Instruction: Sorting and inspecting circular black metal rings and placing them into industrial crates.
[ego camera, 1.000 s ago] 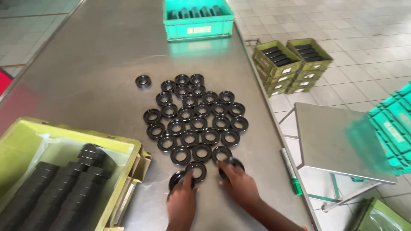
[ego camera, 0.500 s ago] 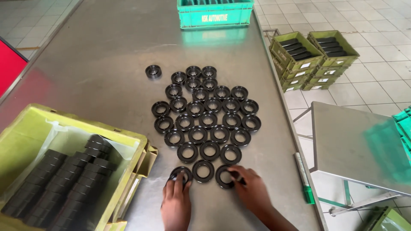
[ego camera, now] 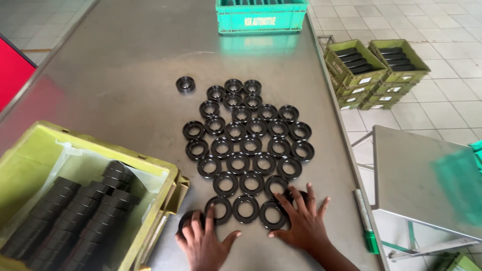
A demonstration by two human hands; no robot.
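a: where are the hands?

b: both at the near edge of the steel table [ego camera: 125, 75]. the left hand [ego camera: 203, 243] lies flat with fingers spread, palm down, gripping nothing. its fingertips rest on a black ring [ego camera: 190, 221] at the left end of the nearest row, and that ring is partly hidden under them.

a: and the right?

b: the right hand [ego camera: 301, 223] is also open and splayed, palm down. its index finger and thumb touch the ring [ego camera: 273, 215] at the right end of the front row, and another ring [ego camera: 296, 194] lies mostly covered beneath its fingers.

a: so nothing is lifted?

b: nothing i can see. every ring lies flat on the table.

a: where do the rest of the rings lie?

b: the cluster of black rings [ego camera: 246, 145] spreads away from the hands in rough rows, touching or just beside one another, directly ahead of the fingertips. one lone ring [ego camera: 186, 84] sits apart at the far left of the cluster.

a: what else is around?

b: a yellow-green crate [ego camera: 150, 170] stands to the left of the left hand, holding stacks of black rings [ego camera: 75, 211] on a clear liner. a green crate [ego camera: 261, 17] sits at the far end of the table. on the tiled floor to the right, stacked olive crates [ego camera: 376, 75] hold dark parts, and a second steel table [ego camera: 427, 180] stands near the right hand's side.
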